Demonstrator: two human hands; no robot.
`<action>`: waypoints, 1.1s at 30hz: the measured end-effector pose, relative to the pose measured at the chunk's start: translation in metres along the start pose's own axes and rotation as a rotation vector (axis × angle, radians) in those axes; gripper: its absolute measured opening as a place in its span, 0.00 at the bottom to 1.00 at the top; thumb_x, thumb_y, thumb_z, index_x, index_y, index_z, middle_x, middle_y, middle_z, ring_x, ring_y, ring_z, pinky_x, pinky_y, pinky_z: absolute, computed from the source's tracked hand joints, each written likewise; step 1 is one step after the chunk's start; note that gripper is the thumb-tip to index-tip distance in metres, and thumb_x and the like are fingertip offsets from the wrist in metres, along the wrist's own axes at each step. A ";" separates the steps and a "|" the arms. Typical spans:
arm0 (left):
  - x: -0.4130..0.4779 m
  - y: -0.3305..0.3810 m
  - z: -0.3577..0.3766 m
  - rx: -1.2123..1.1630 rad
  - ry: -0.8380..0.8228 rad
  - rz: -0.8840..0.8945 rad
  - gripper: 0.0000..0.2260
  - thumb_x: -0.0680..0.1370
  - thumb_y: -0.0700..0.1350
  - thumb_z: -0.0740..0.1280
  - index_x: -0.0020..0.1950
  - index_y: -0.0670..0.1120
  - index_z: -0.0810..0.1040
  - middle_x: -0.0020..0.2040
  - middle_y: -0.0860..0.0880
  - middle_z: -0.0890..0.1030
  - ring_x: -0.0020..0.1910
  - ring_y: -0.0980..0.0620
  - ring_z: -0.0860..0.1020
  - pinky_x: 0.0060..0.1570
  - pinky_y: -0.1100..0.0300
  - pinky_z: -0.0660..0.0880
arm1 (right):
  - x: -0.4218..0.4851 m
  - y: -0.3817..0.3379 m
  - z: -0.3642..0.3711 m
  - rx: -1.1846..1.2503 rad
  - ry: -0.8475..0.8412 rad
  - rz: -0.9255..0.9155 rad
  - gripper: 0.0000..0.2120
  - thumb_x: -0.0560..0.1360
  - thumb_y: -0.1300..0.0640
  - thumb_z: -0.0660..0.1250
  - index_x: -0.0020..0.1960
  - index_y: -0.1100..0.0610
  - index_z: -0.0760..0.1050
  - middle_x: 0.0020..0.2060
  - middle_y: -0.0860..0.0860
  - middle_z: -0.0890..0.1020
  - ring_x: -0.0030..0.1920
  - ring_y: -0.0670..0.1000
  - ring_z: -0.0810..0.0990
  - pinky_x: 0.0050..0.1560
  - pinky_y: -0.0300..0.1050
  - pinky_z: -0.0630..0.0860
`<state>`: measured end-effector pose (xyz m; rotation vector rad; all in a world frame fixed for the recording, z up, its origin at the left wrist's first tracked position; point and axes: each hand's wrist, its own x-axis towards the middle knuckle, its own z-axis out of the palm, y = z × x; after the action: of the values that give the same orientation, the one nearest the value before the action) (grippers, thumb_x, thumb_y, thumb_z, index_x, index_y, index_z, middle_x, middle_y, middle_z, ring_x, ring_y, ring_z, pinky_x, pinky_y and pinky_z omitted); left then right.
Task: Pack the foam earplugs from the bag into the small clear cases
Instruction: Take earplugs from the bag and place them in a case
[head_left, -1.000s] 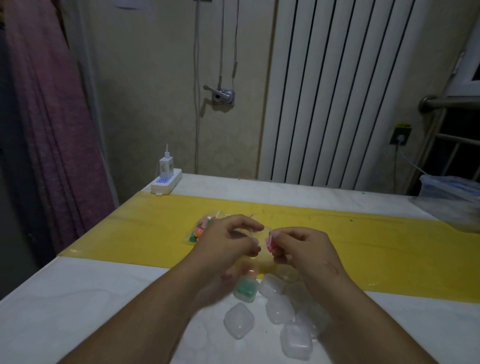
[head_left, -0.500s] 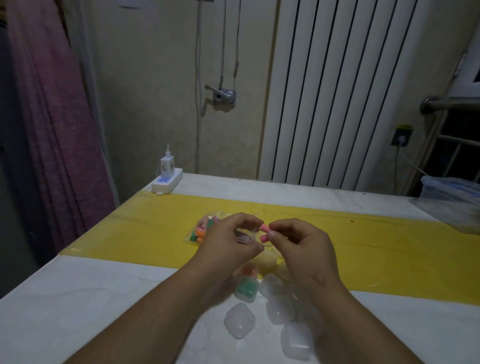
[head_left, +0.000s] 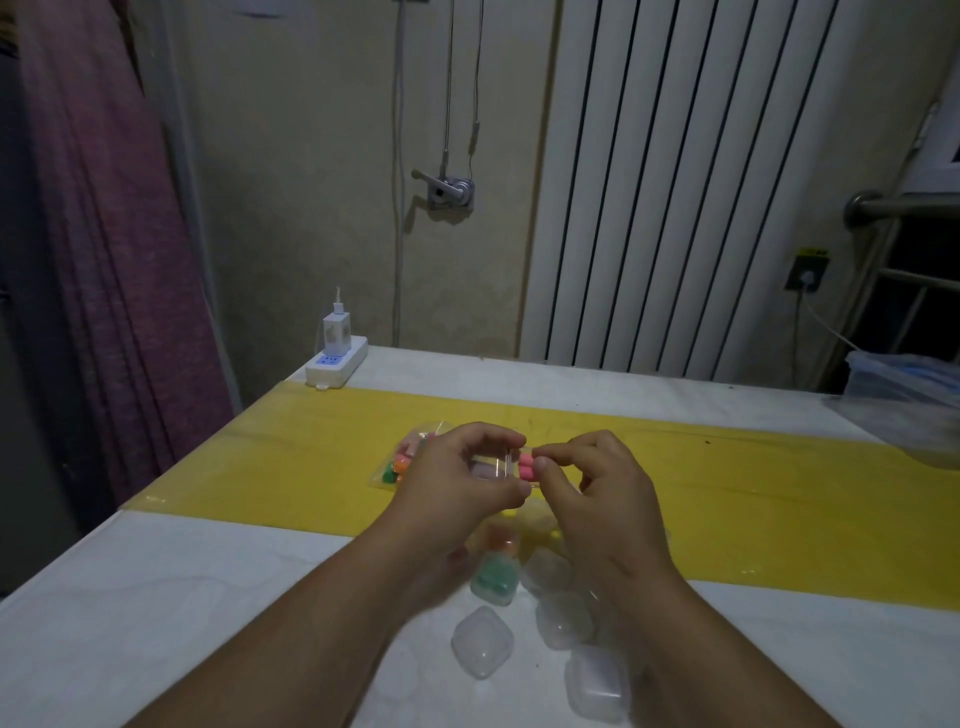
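Observation:
My left hand (head_left: 457, 478) holds a small clear case (head_left: 493, 467) above the yellow strip, its open side facing right. My right hand (head_left: 592, 488) pinches two pink earplugs (head_left: 526, 466) side by side at the case's mouth. Behind my left hand lies the clear bag (head_left: 402, 462) with pink, orange and green earplugs inside. Near the front edge sit several clear cases: one with green earplugs (head_left: 494, 579), one with orange earplugs (head_left: 501, 540), an empty one (head_left: 482, 642) and others partly under my right forearm.
The white table (head_left: 156, 597) has a yellow strip (head_left: 753, 493) across its middle. A white power strip with a charger (head_left: 336, 356) sits at the back left corner. A clear plastic bag and tub (head_left: 904, 400) are at the far right. A radiator stands behind.
My right hand has brought the pink earplugs to the case's opening. Both hands have risen slightly and moved closer together.

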<state>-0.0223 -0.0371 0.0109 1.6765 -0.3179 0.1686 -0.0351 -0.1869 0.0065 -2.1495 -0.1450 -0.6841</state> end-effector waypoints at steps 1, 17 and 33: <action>-0.001 0.001 0.000 -0.001 -0.004 -0.004 0.16 0.68 0.32 0.76 0.53 0.47 0.82 0.39 0.60 0.83 0.37 0.62 0.81 0.36 0.68 0.76 | 0.000 0.000 0.000 0.036 0.000 0.017 0.04 0.74 0.52 0.70 0.45 0.46 0.85 0.43 0.43 0.78 0.42 0.38 0.73 0.39 0.28 0.65; -0.002 0.004 0.002 0.038 -0.016 -0.007 0.17 0.68 0.33 0.77 0.51 0.50 0.82 0.49 0.53 0.83 0.40 0.60 0.81 0.39 0.68 0.77 | 0.001 -0.012 -0.009 0.491 -0.066 0.382 0.16 0.70 0.57 0.76 0.51 0.53 0.72 0.40 0.49 0.85 0.36 0.38 0.81 0.34 0.33 0.71; -0.002 0.006 0.002 -0.435 -0.113 -0.134 0.14 0.81 0.33 0.56 0.55 0.41 0.81 0.49 0.36 0.83 0.42 0.43 0.82 0.47 0.52 0.81 | 0.005 -0.005 -0.009 0.599 -0.035 0.419 0.08 0.69 0.61 0.77 0.47 0.60 0.80 0.38 0.56 0.83 0.35 0.49 0.81 0.38 0.43 0.78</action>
<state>-0.0261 -0.0391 0.0154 1.2720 -0.3004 -0.0917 -0.0363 -0.1914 0.0170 -1.5452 0.0769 -0.3035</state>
